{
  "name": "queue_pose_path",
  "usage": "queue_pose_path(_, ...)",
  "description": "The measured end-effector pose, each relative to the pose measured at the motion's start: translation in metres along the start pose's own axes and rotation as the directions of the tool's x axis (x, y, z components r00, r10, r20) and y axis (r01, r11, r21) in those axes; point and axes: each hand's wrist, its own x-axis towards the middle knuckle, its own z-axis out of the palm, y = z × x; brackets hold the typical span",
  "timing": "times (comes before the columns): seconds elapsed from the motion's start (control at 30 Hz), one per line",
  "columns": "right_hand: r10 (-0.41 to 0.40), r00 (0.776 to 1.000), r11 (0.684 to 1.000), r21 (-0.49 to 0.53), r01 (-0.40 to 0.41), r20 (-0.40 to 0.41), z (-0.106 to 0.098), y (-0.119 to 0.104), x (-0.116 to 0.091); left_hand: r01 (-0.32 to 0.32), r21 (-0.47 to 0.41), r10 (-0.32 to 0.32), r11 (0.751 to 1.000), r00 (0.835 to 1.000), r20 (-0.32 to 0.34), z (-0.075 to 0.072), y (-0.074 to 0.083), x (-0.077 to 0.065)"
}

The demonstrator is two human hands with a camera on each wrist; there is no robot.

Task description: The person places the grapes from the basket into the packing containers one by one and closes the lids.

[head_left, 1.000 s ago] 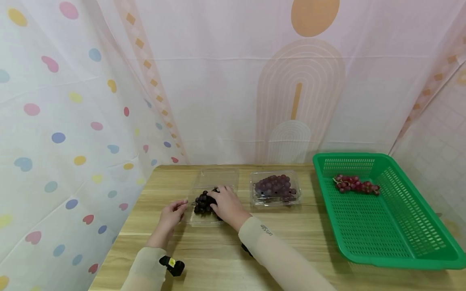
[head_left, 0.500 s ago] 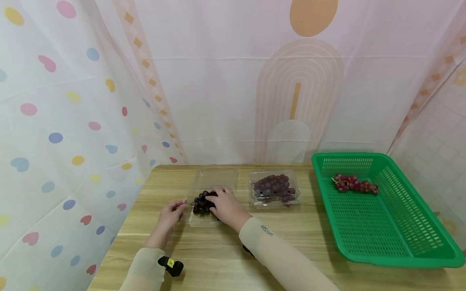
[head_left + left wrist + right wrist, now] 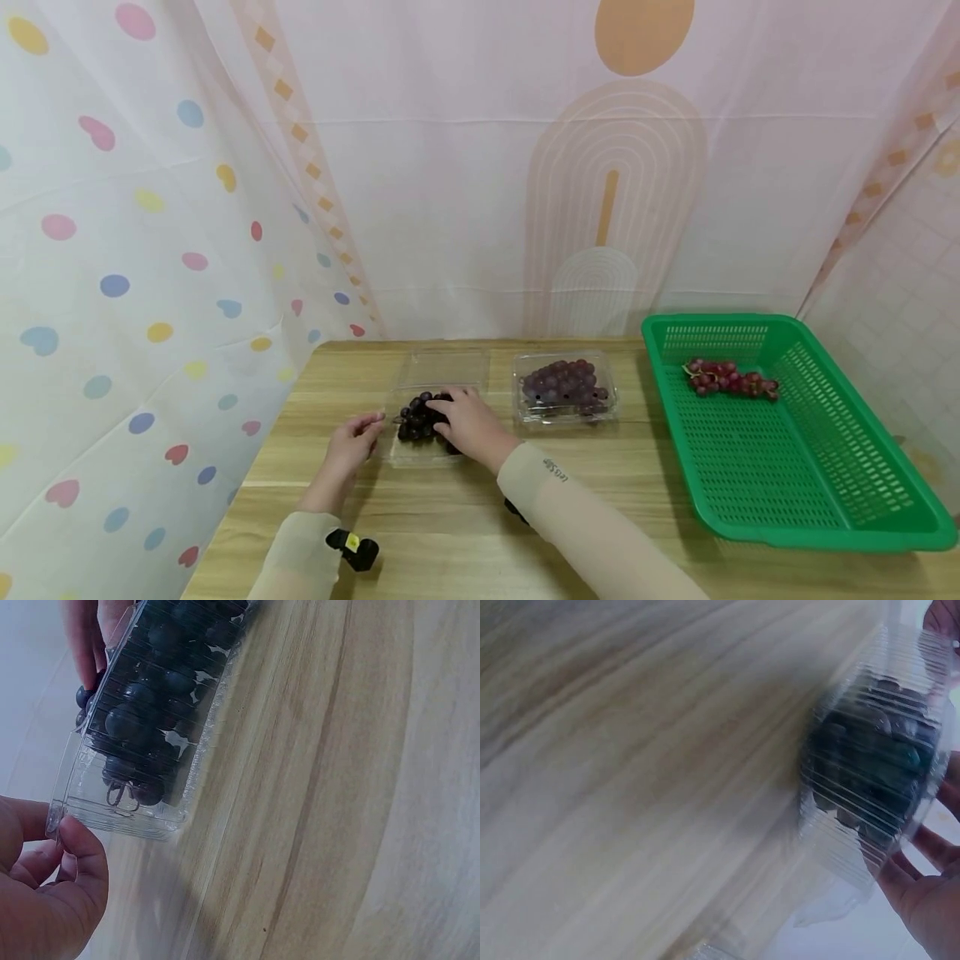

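An opened clear plastic clamshell box (image 3: 405,457) lies toward the left of the table, its lid (image 3: 450,367) folded back. In it sits a bunch of dark grapes (image 3: 412,421), seen through the ribbed wall in the left wrist view. My left hand (image 3: 351,450) pinches the box's left rim between thumb and finger, plain in the left wrist view (image 3: 52,885). My right hand (image 3: 474,429) grips the bunch from above and from the right, covering its right part. Its fingers (image 3: 930,847) reach over the box wall in the blurred right wrist view.
A closed clear box of reddish-purple grapes (image 3: 562,387) stands right of the opened one. Farther right is a green mesh basket (image 3: 765,467) with a bunch of red grapes (image 3: 731,379) in it. A patterned curtain (image 3: 450,208) hangs behind the wooden table (image 3: 465,533).
My right hand and forearm have shifted slightly to the right over the dark grapes. My left hand keeps its pinch on the box rim. The view has drifted a little.
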Motion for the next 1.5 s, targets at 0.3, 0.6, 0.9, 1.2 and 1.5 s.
queue_pose_path(0.3,-0.053,0.998,0.997,0.048,0.055,-0.042,-0.025,0.008,-0.002,0.006,0.008,-0.007,1.0,1.0,0.018,-0.001,-0.001,0.004)
queue_pose_path(0.6,-0.062,0.995,0.993,0.094,0.069,-0.077,-0.067,0.024,-0.007,0.001,0.012,-0.001,1.0,1.0,0.007,-0.001,-0.002,0.004)
queue_pose_path(0.9,-0.08,0.982,0.989,0.11,0.1,-0.172,-0.119,0.056,-0.022,0.015,0.029,-0.015,0.999,1.0,0.021,-0.001,-0.002,0.003)
queue_pose_path(1.2,-0.086,0.972,0.985,0.13,0.116,-0.219,-0.153,0.098,-0.046,0.044,0.048,-0.047,0.998,0.998,0.046,-0.004,0.0,0.003)
queue_pose_path(1.5,-0.046,0.971,0.974,0.206,0.095,-0.234,-0.17,0.151,-0.084,-0.078,0.155,0.093,0.985,0.991,-0.098,-0.004,0.01,0.005)
